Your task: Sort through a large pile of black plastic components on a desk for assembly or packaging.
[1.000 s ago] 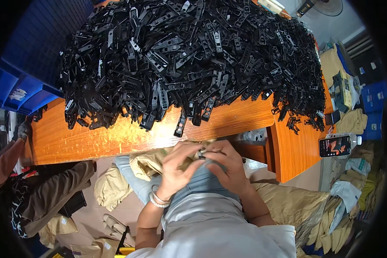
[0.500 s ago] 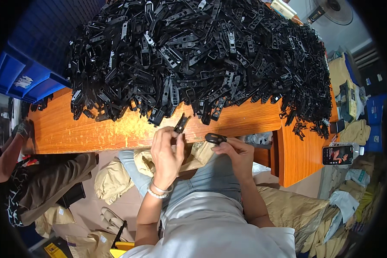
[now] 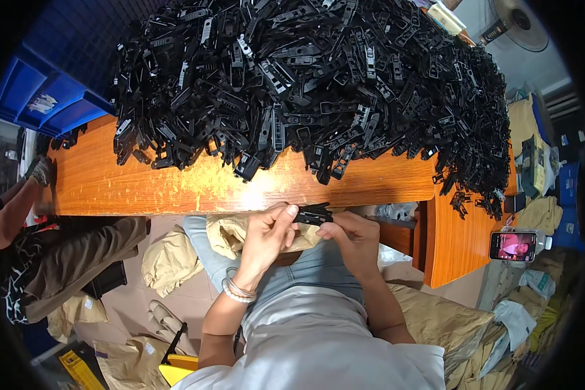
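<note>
Just off the table's front edge, above my lap, my two hands meet at a black plastic part (image 3: 312, 214). My left hand (image 3: 266, 235) pinches its left end, with the thumb laid along it. At the right end the fingertips of my right hand (image 3: 354, 238) are closed on it. It looks like two slim black pieces brought together, but whether they are joined I cannot tell. Beyond my hands a large heap of similar long black plastic parts (image 3: 305, 84) covers the back of the wooden table (image 3: 195, 188).
A blue bin (image 3: 52, 97) stands at the left. An open drawer (image 3: 396, 227) lies under the tabletop, right of my hands. A lit phone (image 3: 517, 246) leans at the right edge. Another person's arm (image 3: 13, 214) rests at the far left. Tan bags (image 3: 435, 318) lie on the floor.
The black pieces, held apart in my two hands before, are now brought together between them. My left hand has come right and down from the tabletop. The view has shifted slightly.
</note>
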Demonstrator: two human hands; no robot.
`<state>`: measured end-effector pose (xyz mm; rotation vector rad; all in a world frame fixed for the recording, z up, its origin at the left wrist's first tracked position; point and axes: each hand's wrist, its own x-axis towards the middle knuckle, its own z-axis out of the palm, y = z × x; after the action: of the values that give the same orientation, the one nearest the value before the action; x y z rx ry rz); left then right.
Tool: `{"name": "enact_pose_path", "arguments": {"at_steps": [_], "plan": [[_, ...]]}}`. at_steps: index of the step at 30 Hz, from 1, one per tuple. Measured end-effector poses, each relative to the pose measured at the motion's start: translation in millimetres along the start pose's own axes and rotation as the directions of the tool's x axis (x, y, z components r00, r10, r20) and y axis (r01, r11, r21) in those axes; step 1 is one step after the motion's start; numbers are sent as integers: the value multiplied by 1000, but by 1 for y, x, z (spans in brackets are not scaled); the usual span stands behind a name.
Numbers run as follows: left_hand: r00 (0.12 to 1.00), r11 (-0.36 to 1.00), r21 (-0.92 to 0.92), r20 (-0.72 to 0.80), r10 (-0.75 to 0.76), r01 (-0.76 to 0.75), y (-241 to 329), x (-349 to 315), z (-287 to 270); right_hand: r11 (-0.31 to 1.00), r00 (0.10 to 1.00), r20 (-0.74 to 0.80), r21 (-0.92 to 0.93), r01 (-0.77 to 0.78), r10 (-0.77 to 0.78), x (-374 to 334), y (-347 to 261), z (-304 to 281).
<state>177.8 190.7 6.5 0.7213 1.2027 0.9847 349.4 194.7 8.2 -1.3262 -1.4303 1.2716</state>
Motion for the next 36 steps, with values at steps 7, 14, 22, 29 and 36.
{"name": "enact_pose_path", "arguments": {"at_steps": [7,14,22,29,36], "plan": [[988,990,-42,78,135,-132,-8,0,9,993,996,34,75,-89,87,0,13,-5],[974,991,-113,202,99,-77,1,3,1,890,972,128,392,-233,198,-1,-7,2],[842,742,415,139,521,-527,15,41,1,904,989,-9,407,-133,150,3,4,-1],[725,132,977,34,688,-170,39,77,8,919,980,82,340,-200,183,2,3,2],[676,554,707,-145,722,-440,13,45,-8,965,998,3,255,-56,57,14,20,1]]}}
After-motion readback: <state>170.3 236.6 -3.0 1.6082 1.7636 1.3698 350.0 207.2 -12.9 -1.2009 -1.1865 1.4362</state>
